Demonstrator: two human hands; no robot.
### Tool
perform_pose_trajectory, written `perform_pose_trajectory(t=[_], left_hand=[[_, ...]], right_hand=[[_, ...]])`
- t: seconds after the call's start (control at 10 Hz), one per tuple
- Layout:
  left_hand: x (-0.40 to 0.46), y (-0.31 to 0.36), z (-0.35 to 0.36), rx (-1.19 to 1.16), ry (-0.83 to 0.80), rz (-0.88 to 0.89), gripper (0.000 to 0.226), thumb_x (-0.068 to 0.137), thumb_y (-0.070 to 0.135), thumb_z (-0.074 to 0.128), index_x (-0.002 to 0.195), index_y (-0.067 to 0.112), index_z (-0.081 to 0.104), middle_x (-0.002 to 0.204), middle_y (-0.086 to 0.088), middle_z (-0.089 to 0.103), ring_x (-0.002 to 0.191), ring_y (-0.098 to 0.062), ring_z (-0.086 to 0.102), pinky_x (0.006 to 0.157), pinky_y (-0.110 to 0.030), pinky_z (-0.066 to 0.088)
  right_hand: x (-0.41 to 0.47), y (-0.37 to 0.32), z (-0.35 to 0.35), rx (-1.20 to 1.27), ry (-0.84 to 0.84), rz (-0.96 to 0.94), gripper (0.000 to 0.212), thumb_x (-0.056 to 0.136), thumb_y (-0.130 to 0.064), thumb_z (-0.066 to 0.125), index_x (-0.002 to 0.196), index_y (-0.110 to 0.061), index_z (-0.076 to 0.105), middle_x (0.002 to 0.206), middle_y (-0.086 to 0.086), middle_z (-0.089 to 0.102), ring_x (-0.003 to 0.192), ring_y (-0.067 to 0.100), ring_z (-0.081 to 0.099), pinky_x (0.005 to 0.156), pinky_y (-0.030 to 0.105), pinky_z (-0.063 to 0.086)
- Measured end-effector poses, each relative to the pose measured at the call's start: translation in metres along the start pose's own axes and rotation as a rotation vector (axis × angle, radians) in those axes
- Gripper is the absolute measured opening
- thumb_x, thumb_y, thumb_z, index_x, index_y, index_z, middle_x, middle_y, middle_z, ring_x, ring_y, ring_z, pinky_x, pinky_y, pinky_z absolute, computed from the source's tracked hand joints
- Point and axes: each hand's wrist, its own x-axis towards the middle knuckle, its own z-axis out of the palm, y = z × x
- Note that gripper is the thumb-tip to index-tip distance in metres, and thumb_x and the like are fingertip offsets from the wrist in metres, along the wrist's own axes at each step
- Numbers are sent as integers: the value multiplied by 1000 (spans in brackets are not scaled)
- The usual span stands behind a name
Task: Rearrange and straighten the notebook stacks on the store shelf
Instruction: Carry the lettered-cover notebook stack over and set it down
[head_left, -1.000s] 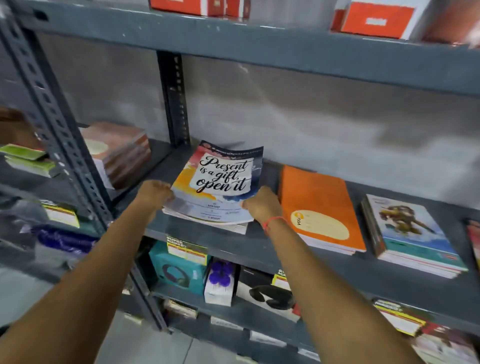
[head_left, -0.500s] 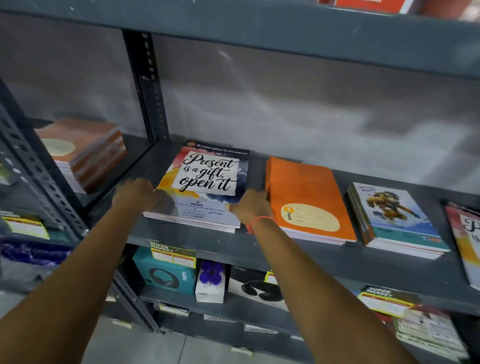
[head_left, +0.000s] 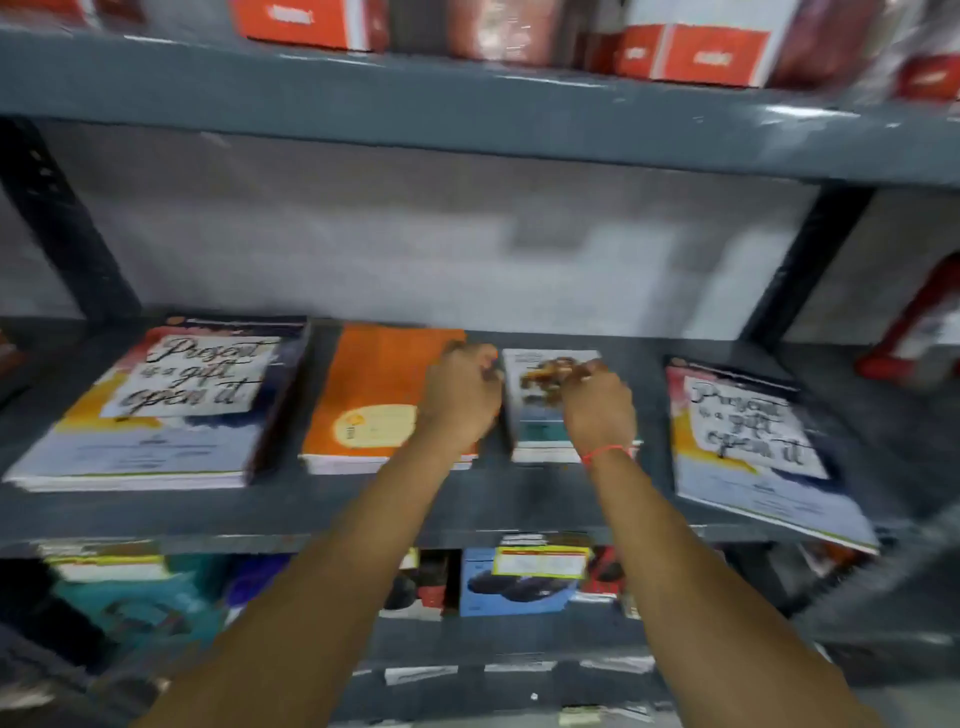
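Four notebook stacks lie on the grey shelf board (head_left: 467, 506): a "Present is a gift" stack (head_left: 156, 410) at the left, an orange stack (head_left: 363, 384), a smaller cartoon-cover stack (head_left: 540, 423), and a second "Present is a gift" stack (head_left: 748, 441) lying askew, its near corner past the shelf's front edge. My left hand (head_left: 460, 397) lies over the orange stack's right side, fingers curled at the cartoon-cover stack's left edge. My right hand (head_left: 597, 410), with an orange wrist thread, rests curled on that stack's right part. The frame is blurred.
The upper shelf (head_left: 467, 104) carries orange boxes (head_left: 711, 54) and hangs low overhead. Dark uprights stand at the left (head_left: 57, 218) and right (head_left: 810, 265). A red object (head_left: 914, 338) sits at the far right. Boxed goods, one blue (head_left: 519, 587), fill the lower shelf.
Both hands left the left "Present is a gift" stack and moved right to the cartoon-cover stack. The view swung right, bringing the fourth stack into sight.
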Motion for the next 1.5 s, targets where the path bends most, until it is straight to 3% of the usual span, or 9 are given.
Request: perform_pose_trajectory(t=[0.1, 0.3, 0.5, 0.7, 0.8, 0.9, 1.1, 1.3, 1.5], left_hand=[[-16, 63, 84, -222, -245, -37, 22, 79, 4, 48, 87, -6, 67, 100, -27, 69, 97, -34, 63, 80, -35, 46], [-43, 128, 209, -107, -600, -201, 25, 82, 16, 55, 102, 4, 65, 108, -20, 67, 93, -29, 62, 63, -27, 40], [-51, 132, 251, 210, -503, -388, 52, 85, 20, 52, 132, 7, 34, 141, -16, 36, 129, -36, 33, 103, -44, 35], [-36, 125, 254, 70, -363, -536, 39, 82, 4, 45, 122, 2, 45, 128, -23, 50, 117, -40, 48, 93, -46, 45], [-30, 123, 248, -232, -288, -679, 30, 83, -4, 41, 110, -8, 55, 119, -30, 58, 106, -40, 56, 88, -44, 48], [-26, 125, 249, -409, -230, -716, 30, 82, -5, 43, 108, -4, 58, 113, -26, 61, 93, -32, 56, 76, -33, 43], [-17, 140, 228, -475, -185, -612, 27, 81, -6, 47, 105, 0, 58, 82, -9, 56, 79, -25, 52, 65, -27, 41], [-4, 129, 164, -484, -73, -530, 35, 73, -9, 46, 49, 14, 38, 53, -4, 38, 49, -18, 34, 38, -19, 25], [-9, 72, 57, -508, 147, -487, 20, 72, -8, 46, 65, 9, 52, 68, -13, 42, 69, -21, 34, 59, -27, 27]], right_hand=[[28, 66, -53, -16, 93, 119, 30, 88, -16, 42, 106, -6, 64, 114, 22, 64, 104, 38, 62, 79, 36, 49], [60, 208, -134, -162, 15, 324, 26, 88, -13, 43, 102, 4, 57, 123, 26, 56, 114, 36, 52, 93, 40, 43], [61, 269, -148, -127, -76, 497, 37, 85, -15, 49, 117, 2, 57, 127, 22, 53, 117, 33, 50, 94, 33, 40], [74, 283, -159, 120, -129, 588, 30, 78, -8, 61, 105, 4, 64, 88, 12, 53, 81, 20, 49, 61, 22, 39], [77, 283, -170, 248, -220, 623, 35, 81, -8, 60, 114, 4, 60, 87, 10, 50, 82, 17, 46, 52, 21, 40], [81, 281, -171, 311, -185, 683, 28, 84, 0, 57, 110, 10, 58, 86, 10, 51, 86, 18, 43, 67, 26, 39], [70, 258, -179, 476, -190, 673, 38, 90, -2, 48, 126, 9, 51, 115, 13, 59, 90, 16, 47, 48, 19, 41], [65, 205, -172, 790, -129, 617, 16, 81, 10, 55, 92, -2, 56, 99, 14, 53, 90, 24, 50, 56, 28, 40], [35, 98, -129, 815, -270, 411, 16, 81, 8, 55, 90, -5, 57, 68, 8, 52, 58, 16, 49, 46, 21, 42]])
